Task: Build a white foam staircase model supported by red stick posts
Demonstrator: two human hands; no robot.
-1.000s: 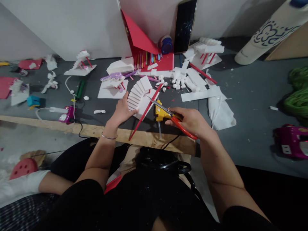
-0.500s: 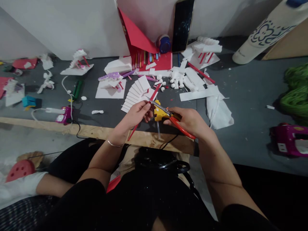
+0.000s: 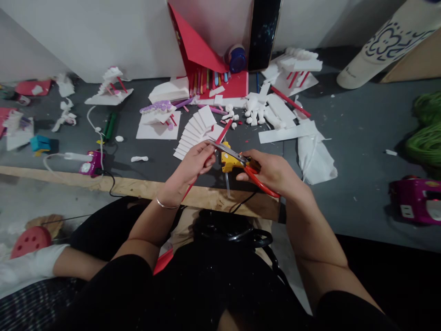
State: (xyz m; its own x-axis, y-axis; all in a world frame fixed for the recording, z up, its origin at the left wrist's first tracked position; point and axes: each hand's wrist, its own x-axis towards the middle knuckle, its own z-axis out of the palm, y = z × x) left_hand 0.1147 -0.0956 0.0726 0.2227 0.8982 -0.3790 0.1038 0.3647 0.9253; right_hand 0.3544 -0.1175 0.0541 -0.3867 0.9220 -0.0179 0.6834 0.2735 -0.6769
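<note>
My left hand is closed around a thin red stick, whose upper end points away from me and whose lower end comes out below the palm. In my right hand are orange-handled scissors, with their blades across the red stick just above my left fingers. Beneath the blades a yellow glue gun lies on the table, a clear glue stick poking out of its back. Just beyond my left hand sits a fan of white stepped strips, partly hidden by the hand.
White models with red posts stand at the left and back right. A phone and a bottle stand at the back. Green cord and a purple power strip lie right. Another person's arm is at lower left.
My left fingers have curled in more tightly around the red stick. The scissor blades look closer together across it. The whole view has shifted slightly.
</note>
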